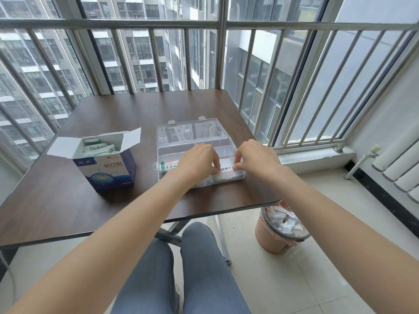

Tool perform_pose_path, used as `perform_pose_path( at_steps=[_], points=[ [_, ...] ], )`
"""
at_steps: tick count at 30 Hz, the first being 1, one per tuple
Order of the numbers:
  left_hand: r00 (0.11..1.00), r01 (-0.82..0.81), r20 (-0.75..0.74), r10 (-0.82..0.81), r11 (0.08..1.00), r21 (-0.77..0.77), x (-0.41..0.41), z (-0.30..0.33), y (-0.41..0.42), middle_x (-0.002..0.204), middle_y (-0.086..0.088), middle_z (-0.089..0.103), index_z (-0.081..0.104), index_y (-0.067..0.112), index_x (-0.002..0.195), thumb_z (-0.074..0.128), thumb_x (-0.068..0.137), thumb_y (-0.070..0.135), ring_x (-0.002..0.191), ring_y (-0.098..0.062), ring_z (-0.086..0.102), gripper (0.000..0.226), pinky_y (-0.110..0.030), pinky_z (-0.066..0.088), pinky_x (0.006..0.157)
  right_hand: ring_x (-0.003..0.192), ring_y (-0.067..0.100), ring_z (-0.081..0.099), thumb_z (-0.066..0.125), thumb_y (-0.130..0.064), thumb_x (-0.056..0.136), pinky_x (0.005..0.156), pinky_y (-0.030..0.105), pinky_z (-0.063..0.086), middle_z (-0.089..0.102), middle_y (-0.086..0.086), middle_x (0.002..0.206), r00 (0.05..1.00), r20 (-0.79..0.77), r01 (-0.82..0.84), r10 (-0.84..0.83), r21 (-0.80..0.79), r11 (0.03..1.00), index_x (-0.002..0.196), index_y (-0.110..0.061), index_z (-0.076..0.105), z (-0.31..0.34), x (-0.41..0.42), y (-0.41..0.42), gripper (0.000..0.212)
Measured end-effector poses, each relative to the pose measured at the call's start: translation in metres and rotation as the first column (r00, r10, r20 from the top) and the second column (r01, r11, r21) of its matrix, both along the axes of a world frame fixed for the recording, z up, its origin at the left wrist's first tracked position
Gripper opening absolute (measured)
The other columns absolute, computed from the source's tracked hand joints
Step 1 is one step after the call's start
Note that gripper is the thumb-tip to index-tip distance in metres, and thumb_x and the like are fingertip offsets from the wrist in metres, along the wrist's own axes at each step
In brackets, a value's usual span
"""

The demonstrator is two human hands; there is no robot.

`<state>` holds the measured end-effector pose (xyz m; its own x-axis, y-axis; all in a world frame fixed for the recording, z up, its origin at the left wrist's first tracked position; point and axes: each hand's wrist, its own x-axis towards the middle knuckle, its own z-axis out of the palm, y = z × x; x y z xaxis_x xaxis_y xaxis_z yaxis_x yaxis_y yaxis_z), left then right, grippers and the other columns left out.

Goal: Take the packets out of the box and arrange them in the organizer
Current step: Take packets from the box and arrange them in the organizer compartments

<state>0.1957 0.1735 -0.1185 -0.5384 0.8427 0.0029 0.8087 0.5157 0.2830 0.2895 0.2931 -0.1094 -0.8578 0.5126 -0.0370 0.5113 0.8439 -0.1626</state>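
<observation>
A blue and white cardboard box (108,171) stands open on the left of the table, with several white and green packets (98,147) showing inside. To its right lies a clear plastic organizer (192,141), its lid tipped back. White packets with green print (169,165) lie in its front compartment. My left hand (198,162) and my right hand (255,157) hover over that compartment, fingers curled down, and pinch a white packet (226,167) between them. The fingertips are partly hidden.
The dark wooden table (56,200) has its front edge near my knees and its right corner by a pink waste bin (280,232) full of wrappers. Metal window railings (204,23) stand behind the table. A white radiator (399,168) is at the right.
</observation>
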Motion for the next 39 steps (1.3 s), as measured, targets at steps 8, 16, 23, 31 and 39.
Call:
perform_pose_path(
  at_steps=[8,16,23,31,39],
  points=[
    [0.999,-0.010,0.032,0.010,1.000,0.026,-0.001,-0.003,0.004,0.083,0.004,0.049,0.073,0.014,0.097,0.070,0.084,0.023,0.094,-0.022,0.054,0.016,-0.031,0.043,0.073,0.101,0.026,0.059,0.069,-0.032,0.083,0.072,0.031,0.037,0.063,0.005,0.109,1.000,0.010,0.000,0.000,-0.023,1.000,0.095,-0.018,0.069,-0.001,-0.002,0.004,0.019],
    [0.997,-0.068,0.066,0.050,0.953,0.297,-0.006,0.015,-0.030,0.080,0.004,0.045,0.069,0.017,0.096,0.068,0.084,0.026,0.085,-0.018,0.049,0.015,-0.029,0.040,0.074,0.088,0.015,0.055,0.058,-0.033,0.092,0.077,0.027,0.043,0.066,0.003,0.100,0.966,-0.257,-0.091,0.041,-0.185,0.978,0.099,-0.012,0.070,0.021,-0.001,-0.010,0.025],
    [0.982,0.015,-0.167,0.093,0.832,0.555,-0.028,0.038,-0.095,0.098,0.000,0.054,0.060,0.014,0.115,0.071,0.081,0.020,0.082,-0.014,0.047,0.037,-0.029,0.045,0.077,0.118,0.018,0.053,0.052,-0.010,0.091,0.100,0.024,0.036,0.060,0.006,0.125,0.854,-0.447,-0.349,0.266,-0.114,0.930,0.122,-0.009,0.061,0.037,-0.038,-0.068,0.032],
    [0.958,-0.261,-0.129,0.256,0.965,-0.025,-0.096,0.048,-0.177,0.149,-0.007,0.033,0.019,0.016,0.149,0.076,0.071,0.043,0.138,-0.025,0.024,0.100,-0.035,0.024,0.110,0.127,0.021,0.047,0.044,-0.033,0.099,0.105,0.032,0.033,0.054,0.006,0.135,0.847,-0.326,-0.476,0.421,-0.111,0.872,0.132,-0.012,0.053,0.049,-0.096,-0.132,0.041],
    [0.977,-0.194,-0.062,0.204,0.971,0.138,-0.110,0.041,-0.211,0.124,-0.004,0.055,0.050,0.013,0.131,0.081,0.068,0.030,0.115,-0.021,0.049,0.072,-0.027,0.035,0.093,0.103,0.020,0.052,0.056,-0.027,0.092,0.089,0.039,0.040,0.058,0.002,0.100,0.851,-0.318,-0.404,0.417,0.110,0.908,0.102,-0.019,0.071,0.048,-0.124,-0.167,0.019]
  ],
)
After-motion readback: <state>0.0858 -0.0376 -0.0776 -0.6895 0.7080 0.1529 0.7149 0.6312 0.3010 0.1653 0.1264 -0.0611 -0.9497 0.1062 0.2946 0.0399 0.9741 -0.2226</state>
